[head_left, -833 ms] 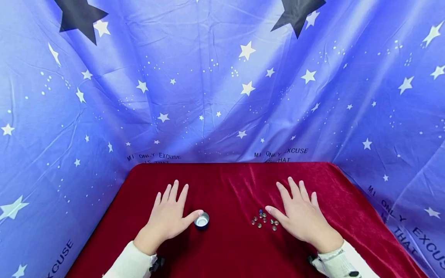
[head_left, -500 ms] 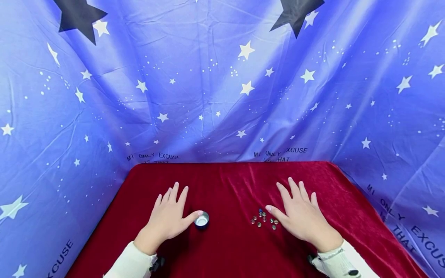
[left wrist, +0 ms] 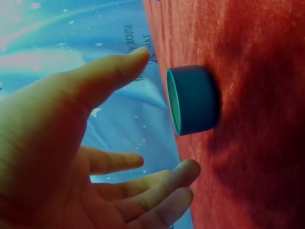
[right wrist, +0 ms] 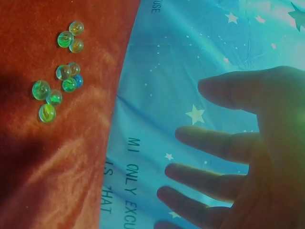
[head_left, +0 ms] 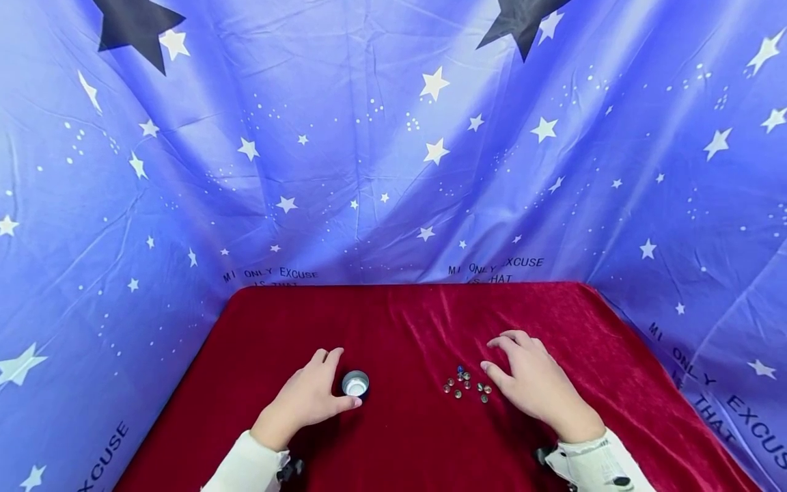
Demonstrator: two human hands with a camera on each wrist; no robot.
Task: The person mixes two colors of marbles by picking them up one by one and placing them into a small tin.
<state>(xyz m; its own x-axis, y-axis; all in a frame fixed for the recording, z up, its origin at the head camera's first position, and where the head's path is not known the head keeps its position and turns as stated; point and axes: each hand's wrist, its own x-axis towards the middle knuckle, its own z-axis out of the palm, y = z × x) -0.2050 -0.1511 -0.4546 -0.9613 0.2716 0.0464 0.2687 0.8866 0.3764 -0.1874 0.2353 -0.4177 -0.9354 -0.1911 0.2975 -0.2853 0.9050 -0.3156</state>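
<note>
A small round metal cup [head_left: 355, 383] stands on the red velvet table [head_left: 399, 321]. My left hand [head_left: 341, 380] brackets it, thumb on the near side and fingers on the far side. In the left wrist view the cup [left wrist: 193, 100] sits between the thumb [left wrist: 114, 71] and the fingers [left wrist: 181, 172] with a gap on both sides. Several glass marbles [head_left: 467, 386] lie in a loose cluster right of the cup. My right hand [head_left: 490, 355] hovers just right of them, fingers loosely bent, holding nothing. The right wrist view shows the marbles [right wrist: 59, 83] apart from the spread fingers [right wrist: 214, 143].
A blue star-printed cloth [head_left: 393, 171] hangs behind and on both sides of the table, close to its left, right and far edges. White sleeves [head_left: 246, 468] cover both forearms at the near edge.
Both hands lay flat on the cloth before. The left hand has lifted and turned so thumb and fingers flank the cup. The right hand's fingers have bent and drawn back beside the marbles.
</note>
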